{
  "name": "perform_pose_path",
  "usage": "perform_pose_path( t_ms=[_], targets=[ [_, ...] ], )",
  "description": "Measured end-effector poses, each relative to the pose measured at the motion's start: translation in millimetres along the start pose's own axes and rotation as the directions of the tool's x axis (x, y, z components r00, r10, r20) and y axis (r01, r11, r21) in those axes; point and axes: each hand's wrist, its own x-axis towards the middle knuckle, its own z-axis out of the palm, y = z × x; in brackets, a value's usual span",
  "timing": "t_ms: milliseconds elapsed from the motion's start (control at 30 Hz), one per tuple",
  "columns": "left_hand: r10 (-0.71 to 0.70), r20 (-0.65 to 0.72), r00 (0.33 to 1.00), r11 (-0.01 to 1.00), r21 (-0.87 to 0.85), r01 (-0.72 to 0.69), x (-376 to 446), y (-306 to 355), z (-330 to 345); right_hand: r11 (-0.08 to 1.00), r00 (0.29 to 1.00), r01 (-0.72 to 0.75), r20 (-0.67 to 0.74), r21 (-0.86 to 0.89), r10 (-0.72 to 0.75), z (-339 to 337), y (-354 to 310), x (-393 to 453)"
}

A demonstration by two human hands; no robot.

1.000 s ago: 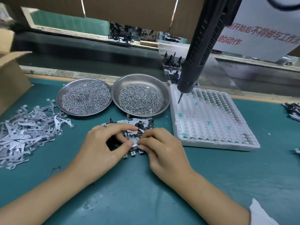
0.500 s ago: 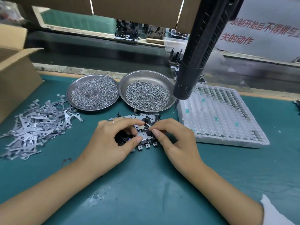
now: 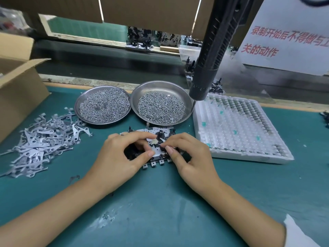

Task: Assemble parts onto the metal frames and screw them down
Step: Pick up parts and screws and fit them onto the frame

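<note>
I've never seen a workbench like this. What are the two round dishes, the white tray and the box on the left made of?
The round dishes look like bare metal, probably steel: a smooth grey sheen with soft reflections on the rims. The white tray seems to be moulded foam or thin plastic, matt white with rows of small bumps. The box is plainly brown cardboard, with dull flat flaps.

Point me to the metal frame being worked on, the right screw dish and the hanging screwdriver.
metal frame point(image 3: 154, 131): head view, bare far edge.
right screw dish point(image 3: 140, 94): head view, bare left wall.
hanging screwdriver point(image 3: 202, 88): head view, lower collar.
</note>
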Motion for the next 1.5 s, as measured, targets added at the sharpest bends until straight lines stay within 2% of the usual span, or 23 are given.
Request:
perform_pose_path(
  t_ms=[100,167,233,333,367,433,633,767,967,1133,1233,1333,1400,1500],
  targets=[
    [0.1,-0.081,0.992,0.99,0.106,-0.092,6.5,-4.2,-5.4,1.0,0.999,0.002,-0.037,0.01,-0.002,1.1,0.0,0.7],
    [0.126,-0.17,0.977,0.967,0.242,-0.082,20.9,-15.4,-16.5,1.0,0.999,0.003,-0.05,0.005,-0.002,2.2,0.9,0.9],
    [0.053,-0.187,0.981,0.897,0.44,0.035,40.8,-31.7,-30.3,1.0,0.999,0.003,-0.05,0.003,-0.003,3.4,1.5,0.9],
    [-0.194,-0.108,0.975,0.715,0.665,0.216,65.5,-48.9,-42.9,1.0,0.999,0.004,-0.044,0.002,-0.004,4.5,2.8,1.0],
    [-0.247,-0.094,0.964,0.685,0.687,0.243,69.9,-50.8,-44.0,1.0,0.999,0.005,-0.044,0.001,-0.005,4.3,3.3,1.0],
    [-0.258,-0.1,0.961,0.685,0.683,0.255,75.6,-51.8,-44.5,1.0,0.999,0.001,-0.049,0.003,-0.001,3.9,3.8,1.3],
    [-0.082,-0.198,0.977,0.69,0.695,0.199,72.7,-52.1,-44.6,1.0,0.999,-0.015,-0.046,0.016,0.016,3.8,2.9,1.9],
    [-0.027,-0.192,0.981,0.672,0.723,0.16,67.0,-56.4,-42.6,1.0,0.999,-0.016,-0.034,0.01,0.016,3.0,0.8,2.1],
    [-0.032,-0.242,0.97,0.701,0.686,0.195,68.2,-53.5,-40.3,1.0,0.999,-0.003,-0.037,0.003,0.003,2.8,-0.8,2.7],
    [-0.028,-0.32,0.947,0.92,0.362,0.149,57.2,-39.6,-38.4,1.0,0.999,0.016,-0.046,-0.005,-0.016,3.0,1.7,2.8],
    [-0.039,-0.368,0.929,0.979,0.174,0.11,42.3,-29.4,-30.9,0.995,0.995,0.078,-0.052,-0.059,-0.081,3.9,0.6,4.0],
    [-0.054,-0.351,0.935,0.999,-0.012,0.053,24.6,-22.6,-17.4,0.988,0.992,0.126,-0.01,-0.09,-0.128,3.9,-6.0,17.8],
    [-0.057,-0.341,0.938,0.997,-0.063,0.038,19.8,-21.7,-10.2,0.984,0.994,0.107,0.005,-0.143,-0.108,4.1,-10.1,35.9],
    [0.007,-0.378,0.926,1.0,-0.014,-0.013,20.3,-20.8,-6.2,0.958,0.998,-0.006,0.059,-0.286,0.024,9.1,-11.6,65.8]
  ],
)
